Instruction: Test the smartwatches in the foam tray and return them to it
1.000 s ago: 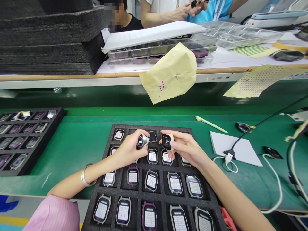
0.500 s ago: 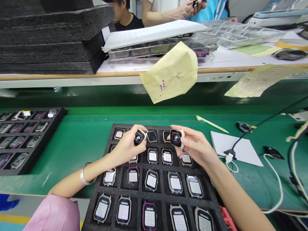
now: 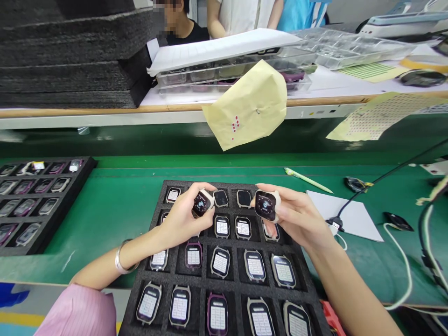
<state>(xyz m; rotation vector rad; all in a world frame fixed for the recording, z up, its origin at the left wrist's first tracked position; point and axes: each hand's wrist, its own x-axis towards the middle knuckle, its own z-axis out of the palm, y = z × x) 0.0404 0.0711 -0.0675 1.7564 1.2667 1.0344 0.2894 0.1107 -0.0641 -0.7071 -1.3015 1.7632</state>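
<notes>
Between the fingers of my left hand (image 3: pixel 187 212) is a smartwatch (image 3: pixel 202 202) with a pale case and a lit dark screen. My right hand (image 3: pixel 297 212) grips a second smartwatch (image 3: pixel 266 205), its dark screen also lit and tilted toward me. Both are held above the back rows of a black foam tray (image 3: pixel 206 280). Watch bodies lie in the tray's compartments, most with white screens, such as a purple-cased watch (image 3: pixel 217 313) in the front row. Two in the back row, including a dark-screened watch (image 3: pixel 244 199), show no light.
Another foam tray of watches (image 3: pixel 42 186) lies at left. A green pen (image 3: pixel 308 180), white paper (image 3: pixel 345 214) and cables (image 3: pixel 402 270) are at right. Above runs a shelf with stacked black foam (image 3: pixel 70 60), clear plastic trays (image 3: pixel 353 46) and a hanging yellow sheet (image 3: pixel 250 107). People stand behind.
My right hand has moved right with its watch, uncovering a dark-screened watch in the back row. My left hand has turned its watch slightly. A person behind has lowered their hands out of sight.
</notes>
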